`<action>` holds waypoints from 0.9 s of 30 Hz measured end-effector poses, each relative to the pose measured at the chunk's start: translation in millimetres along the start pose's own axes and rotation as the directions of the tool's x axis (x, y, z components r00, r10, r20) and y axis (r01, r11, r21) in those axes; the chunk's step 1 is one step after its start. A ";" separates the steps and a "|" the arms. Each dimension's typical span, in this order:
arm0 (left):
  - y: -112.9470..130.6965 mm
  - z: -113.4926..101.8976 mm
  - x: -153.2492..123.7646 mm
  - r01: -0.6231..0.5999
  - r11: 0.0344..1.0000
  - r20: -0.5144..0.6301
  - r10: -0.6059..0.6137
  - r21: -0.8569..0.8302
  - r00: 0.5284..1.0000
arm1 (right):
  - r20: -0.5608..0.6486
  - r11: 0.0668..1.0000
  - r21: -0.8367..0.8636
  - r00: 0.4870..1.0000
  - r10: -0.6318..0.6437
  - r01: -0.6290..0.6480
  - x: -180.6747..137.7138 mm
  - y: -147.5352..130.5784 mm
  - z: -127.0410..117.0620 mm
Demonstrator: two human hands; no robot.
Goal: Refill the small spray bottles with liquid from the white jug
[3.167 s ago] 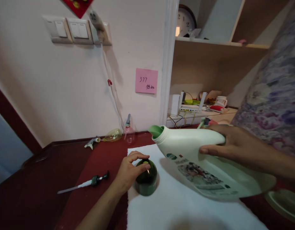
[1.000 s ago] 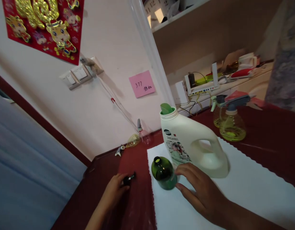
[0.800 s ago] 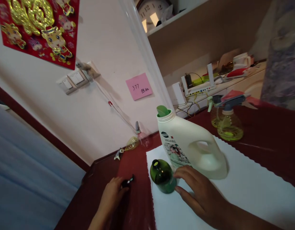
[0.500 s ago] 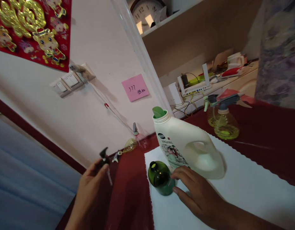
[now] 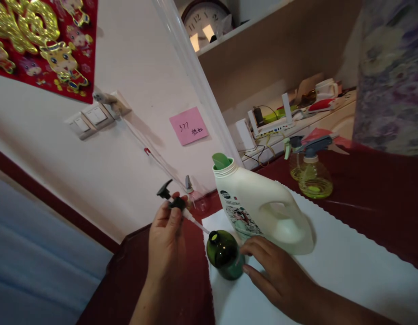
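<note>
My left hand (image 5: 170,221) pinches a black pump dispenser head (image 5: 176,203), tilted so that its clear dip tube (image 5: 197,222) slants down to the right. The tube's tip is close to the open neck of a dark green bottle (image 5: 225,255); whether it touches the rim I cannot tell. The bottle stands upright on white paper. My right hand (image 5: 279,275) steadies the bottle from the right, thumb and fingertips on its side. Just behind stands a large white detergent jug (image 5: 263,203), uncapped, with a green spout in its mouth.
Two spray bottles with yellow liquid, the nearer one (image 5: 315,180) grey-headed, stand at the right on the dark red table (image 5: 381,198). A pink spray bottle (image 5: 198,201) is by the wall. White paper (image 5: 344,253) lies under the jug. A router (image 5: 271,126) sits on the shelf behind.
My left hand has brought the pump head right, towards the green bottle, and the tube now slants at its neck. My right hand stays at the bottle. The view has shifted slightly.
</note>
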State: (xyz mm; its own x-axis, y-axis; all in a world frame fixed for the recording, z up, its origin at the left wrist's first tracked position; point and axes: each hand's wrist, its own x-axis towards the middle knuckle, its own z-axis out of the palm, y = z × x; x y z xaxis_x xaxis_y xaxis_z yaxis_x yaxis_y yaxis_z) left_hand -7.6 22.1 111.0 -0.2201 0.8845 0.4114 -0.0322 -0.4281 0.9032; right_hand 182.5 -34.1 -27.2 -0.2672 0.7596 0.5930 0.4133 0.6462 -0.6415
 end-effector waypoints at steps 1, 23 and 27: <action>-3.5 2.8 -1.6 0.017 1.000 0.000 -0.017 0.014 1.000 | -0.002 1.000 0.002 1.000 0.001 -0.001 0.2 0.2 -0.1; -91.2 -16.3 -46.9 0.347 0.932 0.114 -0.336 -0.101 0.935 | -0.019 0.993 0.071 0.995 0.095 -0.094 5.7 -6.9 3.4; -95.4 -16.2 -48.6 0.360 0.927 0.130 -0.346 -0.104 0.929 | -0.056 0.989 0.066 0.989 0.137 -0.133 23.5 -20.8 3.9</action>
State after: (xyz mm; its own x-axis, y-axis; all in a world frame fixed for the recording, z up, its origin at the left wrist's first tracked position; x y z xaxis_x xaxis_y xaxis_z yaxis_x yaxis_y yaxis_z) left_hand -9.6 16.9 2.9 -0.0664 0.9941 0.0853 -0.2108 -0.0975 0.9727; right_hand 164.3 -29.4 -1.8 -0.1585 0.8356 0.5259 0.3865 0.5426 -0.7458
